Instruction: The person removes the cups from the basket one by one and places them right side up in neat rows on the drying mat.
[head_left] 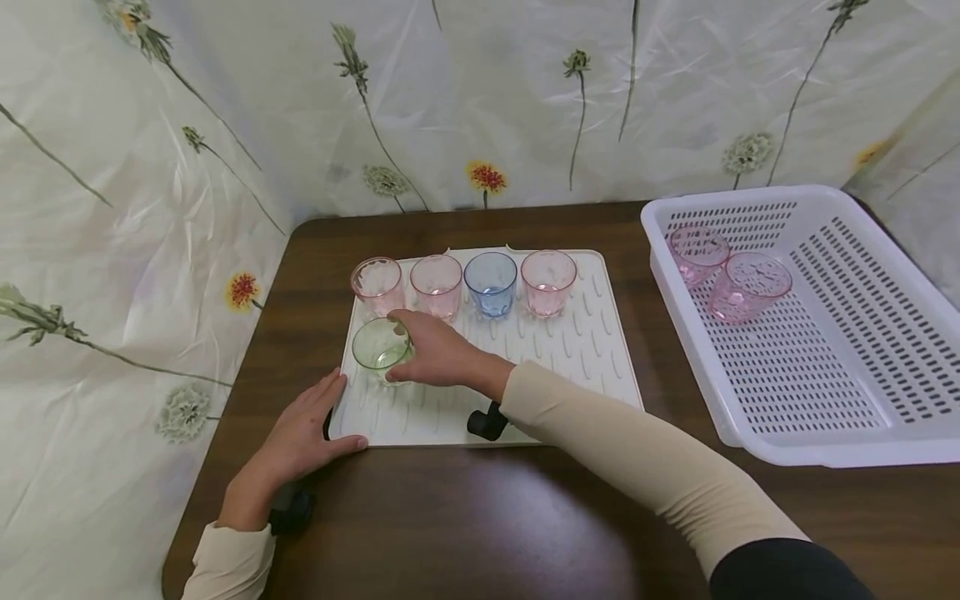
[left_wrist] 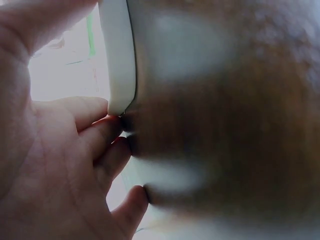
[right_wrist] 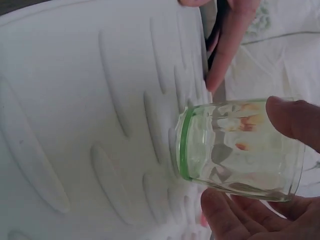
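Cups [head_left: 437, 286] stand just behind hand-held green glass [head_left: 380, 344].

Table [left_wrist: 225, 125]: blurred throughout the left wrist view. Basket [head_left: 825, 433]: right rim cut off by frame edge. Green glass [head_left: 380, 346]: right side hidden by right hand [head_left: 438, 354].

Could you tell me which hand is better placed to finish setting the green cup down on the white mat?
The right hand, most likely: its fingers already hold the green cup over the white mat, in front of the row of cups. The left hand lies flat at the mat's front left corner, holding nothing.
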